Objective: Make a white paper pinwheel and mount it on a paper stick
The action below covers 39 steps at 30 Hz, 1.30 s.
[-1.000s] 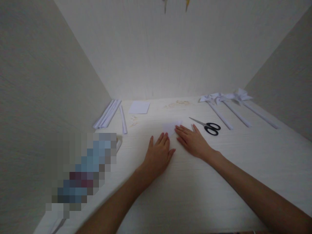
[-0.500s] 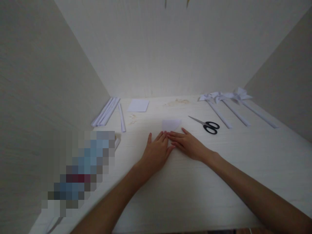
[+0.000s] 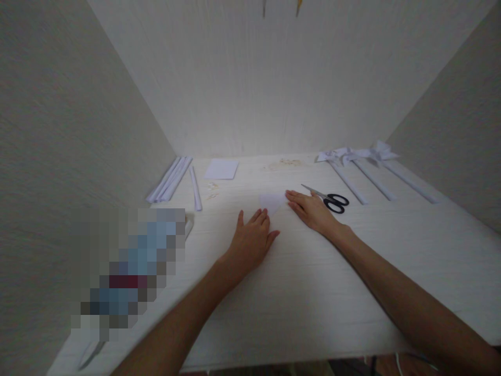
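A small folded piece of white paper (image 3: pixel 272 201), roughly triangular, lies flat on the pale table. My left hand (image 3: pixel 251 236) rests on its near corner, fingers stretched and thumb spread. At the paper's right corner lie the fingertips of my right hand (image 3: pixel 308 209), extended and pressing down flat. Just beyond that hand is a pair of black-handled scissors (image 3: pixel 334 202), its blades pointing to the far left and partly behind my fingers.
Several rolled paper tubes (image 3: pixel 172 177) lie at the left wall, with a single tube (image 3: pixel 195 189) beside them. A square paper stack (image 3: pixel 221 168) sits at the back. Paper pinwheel shapes on sticks (image 3: pixel 373 180) lie at right. A pixelated object (image 3: pixel 136 266) stands at left.
My right hand has slid right and away from me along the paper's edge, from beside my left fingertips to the right corner. My left hand has stayed in place.
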{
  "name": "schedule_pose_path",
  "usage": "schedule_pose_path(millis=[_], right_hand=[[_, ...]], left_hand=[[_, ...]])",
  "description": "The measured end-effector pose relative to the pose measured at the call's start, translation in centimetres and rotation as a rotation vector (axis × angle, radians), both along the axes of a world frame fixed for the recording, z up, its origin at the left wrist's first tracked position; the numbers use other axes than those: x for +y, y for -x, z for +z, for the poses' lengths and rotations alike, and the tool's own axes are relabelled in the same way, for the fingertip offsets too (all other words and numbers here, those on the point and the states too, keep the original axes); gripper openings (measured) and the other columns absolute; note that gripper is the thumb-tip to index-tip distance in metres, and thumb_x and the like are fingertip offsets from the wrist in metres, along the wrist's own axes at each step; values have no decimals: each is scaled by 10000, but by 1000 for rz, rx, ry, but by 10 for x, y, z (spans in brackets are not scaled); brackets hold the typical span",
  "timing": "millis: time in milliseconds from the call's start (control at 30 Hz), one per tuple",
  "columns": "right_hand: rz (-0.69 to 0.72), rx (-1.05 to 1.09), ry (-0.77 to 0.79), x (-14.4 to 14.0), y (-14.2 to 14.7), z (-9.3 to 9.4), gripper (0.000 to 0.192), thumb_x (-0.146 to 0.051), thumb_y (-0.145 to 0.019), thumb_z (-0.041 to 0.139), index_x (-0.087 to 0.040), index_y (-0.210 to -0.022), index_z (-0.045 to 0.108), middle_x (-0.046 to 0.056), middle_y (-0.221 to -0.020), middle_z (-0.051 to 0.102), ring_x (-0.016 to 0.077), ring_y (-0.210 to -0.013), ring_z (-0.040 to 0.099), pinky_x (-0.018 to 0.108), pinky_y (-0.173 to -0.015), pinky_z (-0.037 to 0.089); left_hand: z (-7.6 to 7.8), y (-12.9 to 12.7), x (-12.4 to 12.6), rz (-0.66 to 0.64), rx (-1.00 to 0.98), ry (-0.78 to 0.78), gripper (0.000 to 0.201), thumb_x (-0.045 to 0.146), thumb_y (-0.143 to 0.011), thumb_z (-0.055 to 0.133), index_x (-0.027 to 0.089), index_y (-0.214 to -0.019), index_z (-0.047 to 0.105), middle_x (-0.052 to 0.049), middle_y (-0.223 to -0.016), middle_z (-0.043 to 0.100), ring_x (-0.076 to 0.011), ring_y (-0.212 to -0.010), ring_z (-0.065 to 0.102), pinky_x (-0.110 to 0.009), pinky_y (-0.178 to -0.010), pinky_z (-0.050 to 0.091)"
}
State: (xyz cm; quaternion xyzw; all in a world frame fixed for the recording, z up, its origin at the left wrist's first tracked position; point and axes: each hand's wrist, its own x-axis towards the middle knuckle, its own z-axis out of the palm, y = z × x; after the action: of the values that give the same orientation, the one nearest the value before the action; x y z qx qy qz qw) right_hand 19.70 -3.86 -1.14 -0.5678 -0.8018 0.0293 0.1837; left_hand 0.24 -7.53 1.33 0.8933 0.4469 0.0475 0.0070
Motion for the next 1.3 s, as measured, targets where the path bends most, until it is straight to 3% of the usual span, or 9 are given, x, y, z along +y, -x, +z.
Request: schedule_pose_path(millis=[333, 533, 633, 767, 900, 1100, 1300], right_hand=[[30, -178, -90, -14, 1, 2, 365, -278, -873, 341, -127, -1188, 446, 131, -1200, 525, 211, -1142, 448, 452, -955, 308], [221, -230, -98, -32, 14, 12, 292, -233, -859, 359, -116, -1071, 524, 119, -1108, 589, 179, -1051, 525, 379, -978, 316], [210, -265, -97, -38, 24, 10, 291, -128, -822, 358, -91, -1057, 526, 144, -1120, 577, 189, -1047, 528, 369, -951, 352], [174, -300, -108, -42, 29, 6, 365, -32, -773, 322, -66, -1089, 503, 171, -1150, 549, 198, -1093, 493, 373, -948, 351], [183, -302, -97, -43, 27, 7, 394, -54, -783, 326, -64, -1156, 453, 154, -1176, 533, 204, -1107, 477, 377, -952, 347], [160, -288, -54, -41, 26, 8, 388, -62, -783, 337, -85, -1154, 451, 130, -1150, 553, 201, -1072, 502, 384, -950, 346], [138, -312, -51, -40, 24, 7, 402, -62, -788, 308, -61, -1168, 440, 151, -1167, 542, 206, -1061, 514, 393, -934, 359]], left_hand=[[-3, 9, 8, 79, 18, -124, 469, 372, -877, 170, 154, -1136, 494, -102, -1291, 432, -222, -1233, 311, -534, -1005, 157], [-14, 23, 23, 274, 65, -205, 571, 432, -860, 150, 69, -1224, 399, -166, -1371, 277, -273, -1282, 180, -553, -992, 142], [-18, 21, 23, 328, 62, -208, 595, 433, -858, 138, 45, -1271, 318, -182, -1389, 219, -282, -1290, 140, -562, -985, 139], [-20, 5, 15, 138, 20, -172, 511, 325, -875, 147, 71, -1307, 245, -133, -1401, 217, -200, -1298, 139, -477, -1027, 143], [-20, -14, 6, -75, -48, -53, 497, 361, -877, 148, 141, -1312, 247, -87, -1383, 287, -155, -1286, 188, -416, -1030, 189], [-15, -17, 6, -55, -87, 32, 509, 388, -877, 103, 160, -1313, 235, -76, -1378, 294, -159, -1276, 221, -504, -1015, 155], [-12, -13, 9, -52, -110, 58, 499, 381, -880, 108, 168, -1308, 251, -62, -1365, 318, -153, -1264, 252, -518, -1024, 95]])
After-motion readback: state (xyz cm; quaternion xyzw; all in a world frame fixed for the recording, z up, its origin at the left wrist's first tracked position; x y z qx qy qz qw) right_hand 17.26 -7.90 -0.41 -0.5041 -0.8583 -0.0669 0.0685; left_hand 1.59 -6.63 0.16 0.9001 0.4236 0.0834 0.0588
